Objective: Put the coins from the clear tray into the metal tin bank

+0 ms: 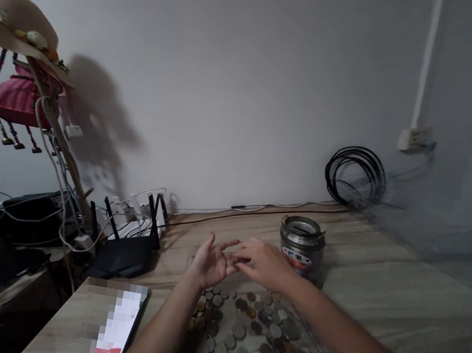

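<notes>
The step in hand appears to be fine handling of coins (238, 330) between two bare hands. The left hand (215, 265) is turned palm up, its fingers spread and relaxed, not clenched on anything. The right hand (264, 263) comes across from the right with bent fingers, its fingertips meeting the fingers of the left; whether a coin is pinched there is too small and blurred to tell.

To do this well, the left palm is best kept slightly cupped beneath the right fingertips, so that a slipped piece lands in it. Working low over the tray (251, 350) would let any stray coin drop among the others, and the right forearm should stay clear of the tray's side wall.

The tray is clear and shallow, lying on the near part of the worktop (381, 287); the picture's lower edge cuts it off. Coins lie loosely across its floor, silvery, brown and a few golden, some touching, with bare gaps between. Beyond the tray, towards the worktop's far edge, a jar (301, 250) with a metal-looking top and a printed label stands upright, just behind the right hand. Its contents cannot be made out.
</notes>
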Tool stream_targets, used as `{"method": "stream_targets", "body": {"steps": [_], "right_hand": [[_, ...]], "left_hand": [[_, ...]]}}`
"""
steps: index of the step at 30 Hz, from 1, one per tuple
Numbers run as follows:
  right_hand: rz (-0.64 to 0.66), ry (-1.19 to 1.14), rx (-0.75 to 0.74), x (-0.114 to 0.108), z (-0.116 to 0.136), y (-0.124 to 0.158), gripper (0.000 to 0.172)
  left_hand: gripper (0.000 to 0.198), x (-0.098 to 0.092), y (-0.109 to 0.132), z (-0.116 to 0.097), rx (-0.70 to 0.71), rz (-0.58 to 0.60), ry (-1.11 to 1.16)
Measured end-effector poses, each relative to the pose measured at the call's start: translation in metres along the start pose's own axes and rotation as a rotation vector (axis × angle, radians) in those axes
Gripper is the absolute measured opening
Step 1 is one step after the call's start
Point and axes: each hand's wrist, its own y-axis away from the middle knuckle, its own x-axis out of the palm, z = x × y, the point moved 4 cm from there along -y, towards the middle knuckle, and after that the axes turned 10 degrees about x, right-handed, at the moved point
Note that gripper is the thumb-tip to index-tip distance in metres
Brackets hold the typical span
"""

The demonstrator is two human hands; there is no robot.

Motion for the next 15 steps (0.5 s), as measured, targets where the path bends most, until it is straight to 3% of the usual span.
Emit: {"method": "stream_targets", "body": {"steps": [3, 6, 8, 11, 13, 15], "right_hand": [[0.089, 0.035, -0.03, 0.018, 0.014, 0.001, 0.019], [-0.006, 0.057, 0.046, 0.001, 0.008, 0.001, 0.025], [-0.185, 0.085, 0.157, -0.028, -0.01, 0.003, 0.028], [-0.453, 0.176, 0.456, -0.072, -0.052, 0.011, 0.027], [-0.462, 0.228, 0.674, -0.086, -0.082, 0.017, 0.024], [-0.394, 0.227, 0.783, -0.09, -0.101, 0.021, 0.022]], "left_hand": [[0.061, 0.003, 0.001, 0.0, 0.006, 0.021, -0.013], [0.06, 0.007, 0.002, 0.002, -0.013, 0.055, -0.035], [0.058, 0.007, 0.002, 0.006, -0.066, 0.062, -0.108], [0.054, 0.001, 0.002, 0.011, -0.127, 0.006, -0.264], [0.049, -0.005, 0.0, 0.012, -0.118, -0.046, -0.324], [0.046, -0.01, -0.001, 0.011, -0.092, -0.097, -0.365]]}}
